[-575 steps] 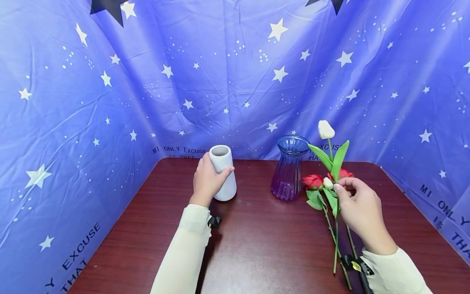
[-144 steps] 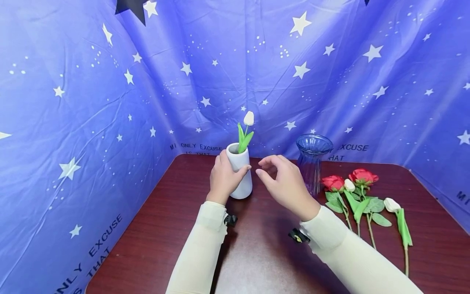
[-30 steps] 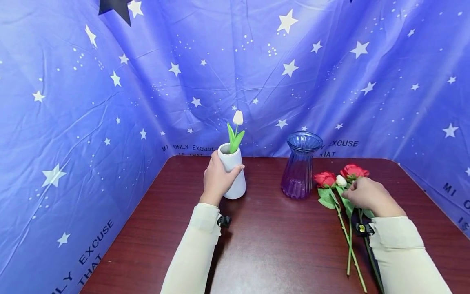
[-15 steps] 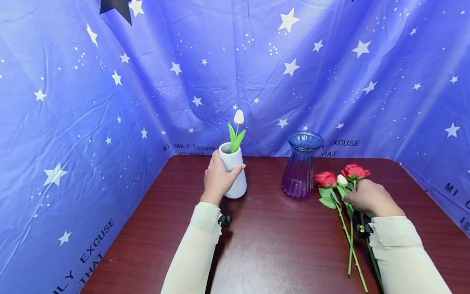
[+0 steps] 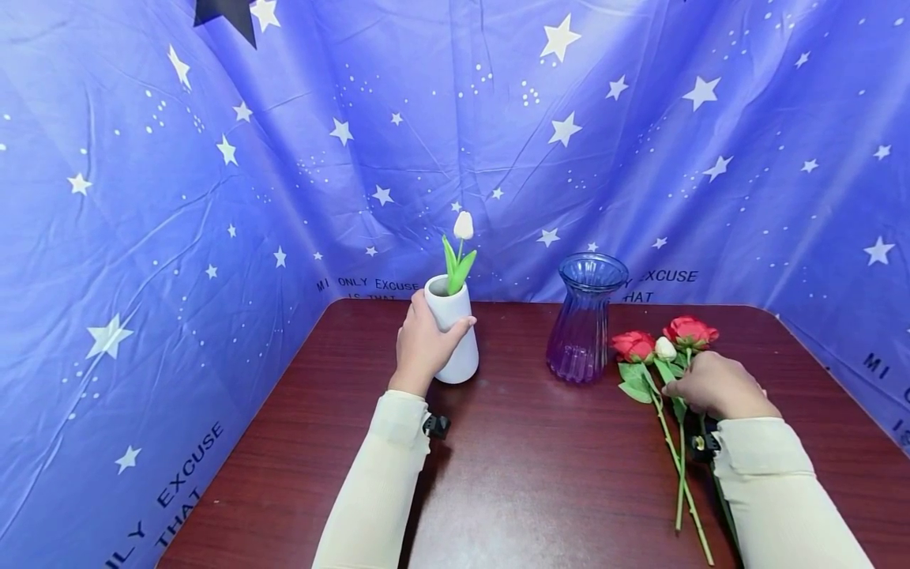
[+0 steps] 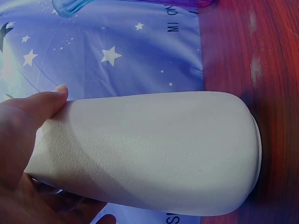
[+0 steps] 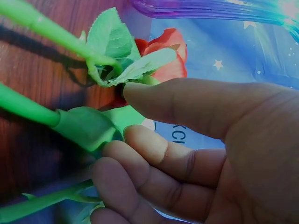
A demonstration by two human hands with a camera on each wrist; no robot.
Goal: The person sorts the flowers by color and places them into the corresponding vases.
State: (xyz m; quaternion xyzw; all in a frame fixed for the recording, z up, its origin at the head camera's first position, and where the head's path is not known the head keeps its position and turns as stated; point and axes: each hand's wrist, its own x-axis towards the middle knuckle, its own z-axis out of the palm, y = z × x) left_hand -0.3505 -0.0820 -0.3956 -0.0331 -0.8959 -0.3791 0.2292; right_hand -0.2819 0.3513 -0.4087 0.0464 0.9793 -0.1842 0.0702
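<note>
In the head view my left hand (image 5: pixel 424 344) grips the white vase (image 5: pixel 458 352), its thumb across the side. The vase stands upright on the table. A white tulip with green leaves (image 5: pixel 464 226) rises from its mouth. My right hand (image 5: pixel 721 386) is low over several flowers at the right. Two red roses (image 5: pixel 633 345) and a white tulip (image 5: pixel 665 348) lie there, stems toward me. In the right wrist view a green tulip leaf (image 7: pixel 86 126) lies by my thumb and fingertips, which stand apart. The back of the hand hides part of the stems from the head camera.
A ribbed glass vase (image 5: pixel 579 336), blue above and purple below, stands between the white vase and the flowers. The dark red wooden table (image 5: pixel 526 490) meets a blue star-printed cloth (image 5: pixel 398 174) at the back and sides.
Earlier my right hand held a tulip over the roses; that tulip now stands in the white vase. The right hand has returned to the flowers and dipped slightly. My left hand stays on the vase.
</note>
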